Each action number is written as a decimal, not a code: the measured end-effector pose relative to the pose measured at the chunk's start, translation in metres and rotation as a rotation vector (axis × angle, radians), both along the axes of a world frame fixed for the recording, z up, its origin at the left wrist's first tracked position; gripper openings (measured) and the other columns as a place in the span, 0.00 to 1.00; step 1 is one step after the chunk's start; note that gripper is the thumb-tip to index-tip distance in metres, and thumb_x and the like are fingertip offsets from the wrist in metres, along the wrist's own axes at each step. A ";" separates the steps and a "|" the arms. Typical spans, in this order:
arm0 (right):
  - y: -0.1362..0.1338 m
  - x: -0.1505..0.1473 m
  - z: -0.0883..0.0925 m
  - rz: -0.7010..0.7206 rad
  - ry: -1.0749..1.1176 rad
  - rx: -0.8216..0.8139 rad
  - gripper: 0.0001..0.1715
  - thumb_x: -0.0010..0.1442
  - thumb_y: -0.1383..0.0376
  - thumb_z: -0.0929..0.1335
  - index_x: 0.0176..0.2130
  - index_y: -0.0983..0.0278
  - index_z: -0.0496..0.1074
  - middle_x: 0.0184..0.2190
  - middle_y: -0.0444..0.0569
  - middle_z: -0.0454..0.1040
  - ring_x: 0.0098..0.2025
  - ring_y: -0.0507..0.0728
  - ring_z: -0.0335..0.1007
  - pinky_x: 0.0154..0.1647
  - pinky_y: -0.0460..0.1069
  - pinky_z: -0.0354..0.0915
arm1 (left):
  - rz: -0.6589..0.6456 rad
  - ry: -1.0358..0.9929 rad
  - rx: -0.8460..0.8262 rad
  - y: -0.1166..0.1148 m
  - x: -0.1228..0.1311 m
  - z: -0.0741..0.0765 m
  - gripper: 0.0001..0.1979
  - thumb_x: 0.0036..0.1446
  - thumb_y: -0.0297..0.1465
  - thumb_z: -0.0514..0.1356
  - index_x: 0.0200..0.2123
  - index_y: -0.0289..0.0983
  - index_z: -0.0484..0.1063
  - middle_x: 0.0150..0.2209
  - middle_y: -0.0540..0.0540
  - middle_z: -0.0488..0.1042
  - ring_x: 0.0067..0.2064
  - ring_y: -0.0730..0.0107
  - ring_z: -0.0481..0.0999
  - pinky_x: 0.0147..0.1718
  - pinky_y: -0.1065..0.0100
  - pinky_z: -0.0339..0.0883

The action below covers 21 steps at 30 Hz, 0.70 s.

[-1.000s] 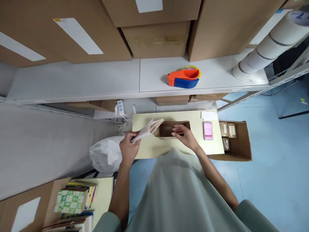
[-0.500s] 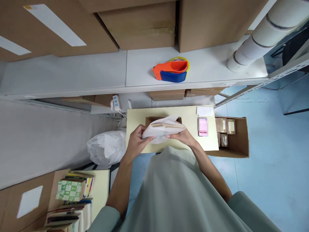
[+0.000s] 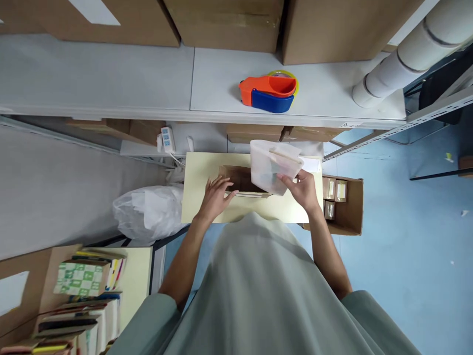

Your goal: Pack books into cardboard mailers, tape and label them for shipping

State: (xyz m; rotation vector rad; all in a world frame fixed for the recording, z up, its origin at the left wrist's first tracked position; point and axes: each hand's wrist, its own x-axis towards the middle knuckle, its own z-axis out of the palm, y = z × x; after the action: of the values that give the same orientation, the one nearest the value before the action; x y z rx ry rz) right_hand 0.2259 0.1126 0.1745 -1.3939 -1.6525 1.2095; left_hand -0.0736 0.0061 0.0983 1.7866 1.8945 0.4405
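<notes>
My right hand [image 3: 305,190] grips a translucent white plastic bag [image 3: 271,165] with something flat inside, held up over the right end of a small open cardboard box [image 3: 238,178]. My left hand [image 3: 214,196] rests on the box's left end, fingers bent over its near edge. The box stands on a pale yellow table [image 3: 201,197] right in front of me.
An open carton [image 3: 347,217] of small packets sits on the floor at the right. A crumpled white plastic bag [image 3: 148,214] lies left of the table. On the grey shelf [image 3: 148,84] above rest an orange-and-blue tape dispenser [image 3: 269,91], big cartons and white rolls [image 3: 402,54]. Books [image 3: 84,296] lie lower left.
The bag went from my left hand, through both hands, into my right hand alone, and was lifted up to the right. My left hand dropped onto the box's left end.
</notes>
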 end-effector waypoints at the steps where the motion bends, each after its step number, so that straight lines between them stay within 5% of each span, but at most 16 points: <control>1: 0.001 -0.001 0.004 0.034 -0.049 0.031 0.24 0.63 0.47 0.75 0.44 0.64 0.85 0.41 0.49 0.87 0.44 0.63 0.81 0.48 0.55 0.76 | -0.004 0.021 0.002 -0.006 -0.004 -0.008 0.14 0.71 0.41 0.62 0.52 0.41 0.81 0.65 0.36 0.78 0.74 0.42 0.67 0.77 0.33 0.46; 8: 0.003 -0.041 0.012 0.449 -0.510 0.099 0.13 0.70 0.61 0.71 0.50 0.60 0.84 0.45 0.50 0.86 0.47 0.65 0.82 0.49 0.54 0.73 | -0.030 -0.016 0.112 -0.042 -0.012 -0.038 0.12 0.65 0.25 0.62 0.47 0.41 0.83 0.71 0.38 0.71 0.77 0.43 0.62 0.77 0.37 0.55; 12: -0.006 -0.069 0.002 0.614 -0.803 0.076 0.16 0.71 0.68 0.69 0.54 0.56 0.83 0.52 0.52 0.85 0.53 0.66 0.82 0.54 0.54 0.72 | 0.001 -0.083 0.141 -0.055 -0.007 -0.046 0.14 0.65 0.23 0.61 0.45 0.44 0.85 0.74 0.44 0.68 0.78 0.45 0.61 0.76 0.38 0.59; 21: -0.039 -0.111 -0.032 0.852 -1.112 0.124 0.23 0.72 0.78 0.62 0.59 0.66 0.77 0.51 0.64 0.83 0.54 0.66 0.82 0.53 0.54 0.72 | 0.078 -0.192 0.138 -0.073 0.004 -0.057 0.18 0.60 0.22 0.64 0.48 0.45 0.85 0.79 0.50 0.58 0.80 0.47 0.55 0.77 0.38 0.56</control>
State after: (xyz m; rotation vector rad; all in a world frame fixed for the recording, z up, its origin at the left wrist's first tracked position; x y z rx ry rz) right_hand 0.1147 0.0738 0.1424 -1.3873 -3.2536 0.6341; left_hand -0.0693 -0.0668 0.0410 1.6918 1.8423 0.7601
